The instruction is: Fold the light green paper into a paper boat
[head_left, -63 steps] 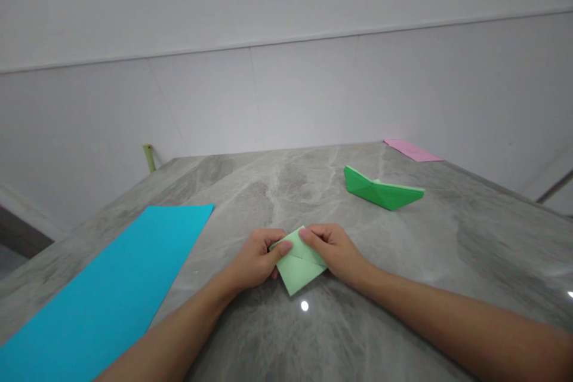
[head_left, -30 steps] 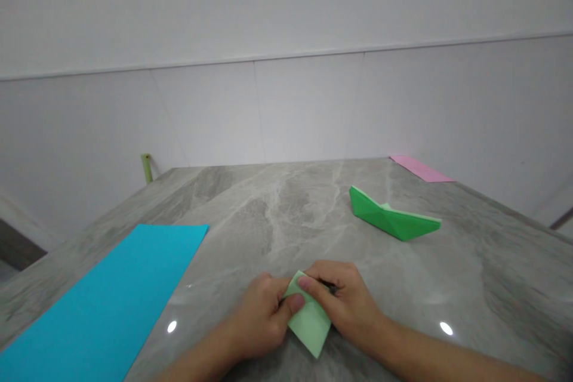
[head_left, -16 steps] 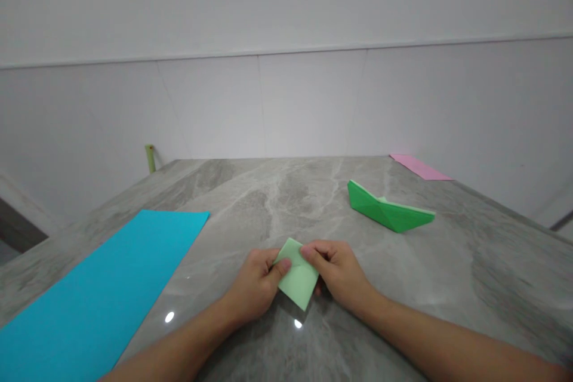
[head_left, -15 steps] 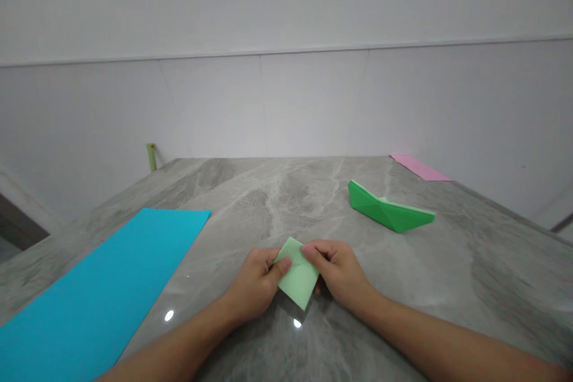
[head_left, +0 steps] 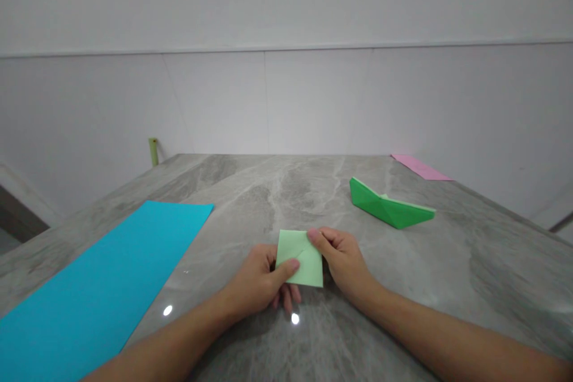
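A small light green folded paper square (head_left: 301, 257) is held just above the grey marble table (head_left: 313, 203), near its front middle. My left hand (head_left: 259, 283) pinches its lower left edge, thumb on top and fingers curled beneath. My right hand (head_left: 342, 259) grips its right side, with the thumb pressed on the upper right corner. A diagonal crease runs across the square's face.
A large cyan paper sheet (head_left: 102, 283) lies flat at the left. A folded dark green paper boat (head_left: 387, 206) sits to the right, beyond my hands. A pink sheet (head_left: 421, 167) lies at the far right edge. A small green post (head_left: 153, 151) stands at the far left corner, by the white wall.
The light green paper has turned from a diamond stance to a nearly square one. My left thumb slid down to its lower edge. Both hands kept hold of it.
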`<state>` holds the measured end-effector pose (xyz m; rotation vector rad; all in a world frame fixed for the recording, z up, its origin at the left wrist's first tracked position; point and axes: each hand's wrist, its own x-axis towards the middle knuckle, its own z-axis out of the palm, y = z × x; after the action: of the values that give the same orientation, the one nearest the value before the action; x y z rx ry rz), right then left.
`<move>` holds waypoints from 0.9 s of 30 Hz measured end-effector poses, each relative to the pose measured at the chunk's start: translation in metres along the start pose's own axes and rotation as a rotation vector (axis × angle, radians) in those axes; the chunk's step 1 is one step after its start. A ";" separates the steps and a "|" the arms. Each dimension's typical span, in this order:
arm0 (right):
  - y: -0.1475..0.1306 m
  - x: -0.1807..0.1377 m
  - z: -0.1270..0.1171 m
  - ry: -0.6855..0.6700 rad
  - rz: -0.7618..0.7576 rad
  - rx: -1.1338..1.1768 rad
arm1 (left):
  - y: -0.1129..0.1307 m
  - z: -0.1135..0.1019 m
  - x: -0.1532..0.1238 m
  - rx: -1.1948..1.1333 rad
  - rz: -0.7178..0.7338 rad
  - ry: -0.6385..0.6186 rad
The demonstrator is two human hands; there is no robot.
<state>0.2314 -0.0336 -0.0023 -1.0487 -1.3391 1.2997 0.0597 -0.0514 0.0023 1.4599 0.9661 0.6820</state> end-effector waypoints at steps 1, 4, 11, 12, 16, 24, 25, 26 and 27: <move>0.000 0.000 0.000 -0.004 0.012 0.003 | 0.000 0.001 0.000 -0.014 -0.002 0.008; -0.001 0.001 0.001 -0.029 0.033 0.017 | 0.000 0.004 -0.001 -0.042 0.003 0.064; 0.000 -0.002 0.003 -0.331 0.029 -0.116 | 0.003 0.003 -0.002 0.084 0.111 0.290; 0.000 -0.004 0.004 -0.375 0.034 -0.127 | 0.003 0.002 -0.002 0.137 0.137 0.334; 0.001 -0.009 0.004 -0.380 0.082 -0.138 | 0.007 -0.002 -0.003 0.212 0.196 0.329; -0.001 -0.008 -0.002 -0.054 -0.049 -0.025 | 0.008 0.002 -0.008 0.107 0.089 0.109; -0.001 -0.007 -0.002 -0.068 -0.060 -0.038 | 0.008 0.002 -0.008 0.095 0.086 0.114; -0.001 -0.006 -0.002 -0.092 -0.059 -0.056 | 0.007 0.003 -0.008 0.084 0.088 0.126; -0.001 -0.006 -0.002 -0.126 -0.045 -0.075 | 0.007 0.003 -0.008 0.076 0.095 0.144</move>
<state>0.2348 -0.0391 -0.0022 -0.9955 -1.5080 1.3092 0.0598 -0.0593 0.0097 1.5477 1.0483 0.8366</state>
